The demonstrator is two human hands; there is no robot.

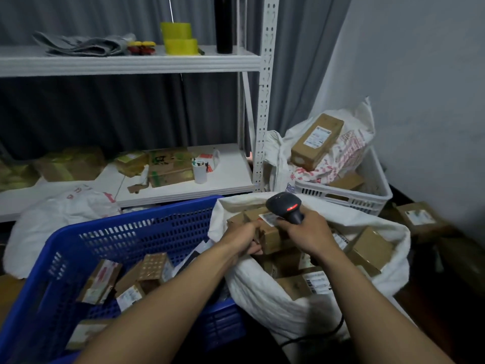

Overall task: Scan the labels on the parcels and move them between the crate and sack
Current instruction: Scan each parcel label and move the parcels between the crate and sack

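Brown cardboard makes up the box [273,233] held over the open sack [262,298]. The left hand [242,239] grips the box's left end, its fingers [256,250] curled round the edge. The right hand [308,232] holds the scanner [284,206], fingers [295,227] wrapped tight about the handle. The scanner's head shows a red light and points down at the label [267,216] on the box top, just ahead of both sets of fingers. Below and right of the fingers, more boxes [370,245] fill the sack.

Left of the left fingers stands the blue crate [131,232], touching the sack, with several parcels [154,266] lying in its bottom. Beyond the right fingers, well apart, a white crate [341,197] holds a printed bag [349,151] with a long box [317,139] on top. Far above and left of the fingers, a shelf [131,63] carries yellow tape [178,35]. On the lower shelf, nearer the fingers, stands a white cup [199,172].
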